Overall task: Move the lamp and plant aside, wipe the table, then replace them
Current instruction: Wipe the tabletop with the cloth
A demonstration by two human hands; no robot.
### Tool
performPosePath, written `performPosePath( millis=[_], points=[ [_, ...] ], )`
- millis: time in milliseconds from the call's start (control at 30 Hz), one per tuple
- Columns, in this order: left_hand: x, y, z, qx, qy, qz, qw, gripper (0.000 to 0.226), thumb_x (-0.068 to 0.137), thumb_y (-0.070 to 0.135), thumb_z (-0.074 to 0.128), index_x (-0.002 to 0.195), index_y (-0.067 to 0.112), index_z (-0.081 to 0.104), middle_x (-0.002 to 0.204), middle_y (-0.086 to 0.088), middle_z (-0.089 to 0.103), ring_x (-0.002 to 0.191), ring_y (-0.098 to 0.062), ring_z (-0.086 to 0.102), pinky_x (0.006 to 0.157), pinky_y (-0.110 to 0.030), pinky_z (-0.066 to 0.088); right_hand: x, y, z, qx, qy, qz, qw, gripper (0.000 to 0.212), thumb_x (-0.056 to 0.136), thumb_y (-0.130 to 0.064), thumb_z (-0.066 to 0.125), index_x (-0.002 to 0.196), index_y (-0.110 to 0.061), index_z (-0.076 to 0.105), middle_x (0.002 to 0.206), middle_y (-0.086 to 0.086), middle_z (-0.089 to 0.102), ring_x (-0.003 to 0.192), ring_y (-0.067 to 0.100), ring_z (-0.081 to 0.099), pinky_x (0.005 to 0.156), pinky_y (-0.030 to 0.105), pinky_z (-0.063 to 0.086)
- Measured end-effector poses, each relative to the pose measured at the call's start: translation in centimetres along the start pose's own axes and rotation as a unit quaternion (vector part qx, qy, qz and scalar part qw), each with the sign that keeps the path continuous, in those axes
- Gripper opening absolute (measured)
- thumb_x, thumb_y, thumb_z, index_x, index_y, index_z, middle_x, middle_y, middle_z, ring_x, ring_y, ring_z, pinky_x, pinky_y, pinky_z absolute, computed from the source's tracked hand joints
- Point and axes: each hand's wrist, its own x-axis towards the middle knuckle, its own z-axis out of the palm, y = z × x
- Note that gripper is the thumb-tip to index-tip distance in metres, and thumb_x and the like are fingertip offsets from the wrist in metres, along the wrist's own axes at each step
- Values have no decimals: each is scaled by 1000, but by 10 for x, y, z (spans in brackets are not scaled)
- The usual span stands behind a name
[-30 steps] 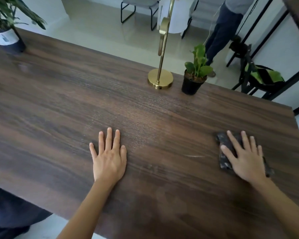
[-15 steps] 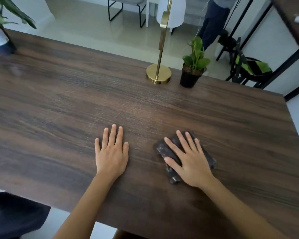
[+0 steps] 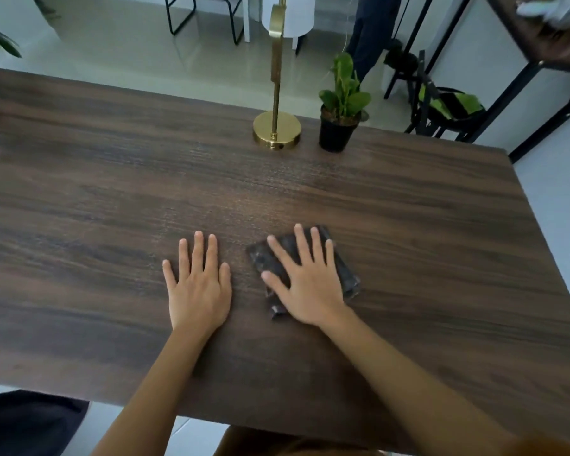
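A dark wooden table (image 3: pixel 408 225) fills the view. At its far edge stands a gold lamp (image 3: pixel 276 130) with a round base, and right beside it a small green plant in a black pot (image 3: pixel 339 133). My right hand (image 3: pixel 305 281) lies flat with spread fingers on a folded dark cloth (image 3: pixel 344 274), pressing it on the table near the middle. My left hand (image 3: pixel 198 287) rests flat on the bare wood just left of the cloth, fingers apart, holding nothing.
Beyond the far edge a person's legs (image 3: pixel 366 31) stand by a white stool and a black-framed chair (image 3: pixel 204 11). A black folding stand with green fabric (image 3: pixel 448 106) and a dark shelf (image 3: pixel 540 37) are at the far right. Leaves show at the far left.
My right hand has slid the cloth leftward across the table, from near the right edge to beside my left hand. My left hand has stayed flat in place.
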Motion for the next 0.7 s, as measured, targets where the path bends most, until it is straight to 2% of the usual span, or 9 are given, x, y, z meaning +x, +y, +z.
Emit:
performPosePath(
  millis=[67, 133, 233, 300, 367, 433, 500, 567, 700],
  points=[
    [0, 0, 0, -4, -5, 1, 1000, 58, 99, 42, 15, 153, 23, 2, 162, 1, -3, 148, -23, -8, 118, -54, 1, -53, 7, 2, 3, -18, -83, 996, 63, 96, -69, 22, 154, -48, 9, 166, 1, -4, 152, 27, -11, 122, 50, -4],
    [1, 0, 1, -3, 3, -1, 1000, 58, 99, 42, 15, 153, 23, 3, 162, 1, -2, 148, -23, -7, 118, -54, 2, -94, 59, -5, 4, -20, -58, 998, 61, 95, -72, 18, 152, -53, 5, 166, -6, -8, 152, 21, -14, 122, 48, -3],
    [1, 2, 3, -5, 11, -1, 1000, 58, 99, 41, 17, 153, 22, 5, 162, 0, 1, 149, -24, -4, 117, -55, 3, -118, 151, -26, -24, 3, 140, 990, 70, 87, -79, 11, 152, -52, 9, 167, 0, 2, 153, 29, 2, 121, 54, 10],
    [1, 2, 3, -5, 13, 2, 1000, 58, 99, 41, 18, 153, 22, 6, 162, 0, 2, 149, -25, -4, 117, -55, 3, -95, 188, -38, -20, 2, 270, 963, 78, 81, -84, 9, 152, -51, 6, 166, 6, 4, 151, 35, 4, 120, 57, 8],
    [1, 1, 2, -3, 13, 3, 1000, 58, 99, 40, 18, 153, 22, 6, 162, -1, 3, 149, -25, -3, 117, -56, 3, -48, 193, -49, 24, 3, 371, 928, 87, 77, -89, 2, 154, -48, 2, 166, 11, -4, 150, 39, -3, 119, 59, 0],
    [1, 1, 3, -1, 13, 3, 1000, 58, 99, 40, 18, 153, 22, 7, 162, -1, 3, 149, -26, -3, 116, -56, 2, 0, 166, -51, 42, 5, 394, 918, 87, 79, -84, 1, 155, -42, 1, 165, 15, -7, 149, 43, -7, 117, 62, -4],
    [1, 1, 3, 4, 10, 3, 1000, 58, 99, 41, 18, 153, 22, 6, 162, 0, 2, 148, -25, -4, 117, -55, 2, 25, 109, -37, 29, 1, 317, 948, 77, 89, -77, 10, 156, -40, 3, 165, 17, -5, 149, 43, -7, 117, 62, -4],
    [1, 0, 3, 8, 6, 2, 1000, 58, 99, 41, 17, 153, 23, 5, 162, 1, 2, 148, -25, -4, 117, -55, 2, 12, 39, -11, 12, 1, 175, 984, 71, 94, -71, 17, 156, -39, 5, 165, 15, -3, 150, 42, -4, 119, 59, -4],
    [1, -1, 0, 5, -3, 2, 1000, 59, 98, 42, 16, 153, 23, 4, 162, 1, 0, 148, -24, -6, 117, -55, 1, -71, -15, 9, -5, 0, -50, 999, 65, 95, -69, 23, 155, -43, 13, 166, 7, 2, 152, 33, -3, 121, 55, 0]
  ],
)
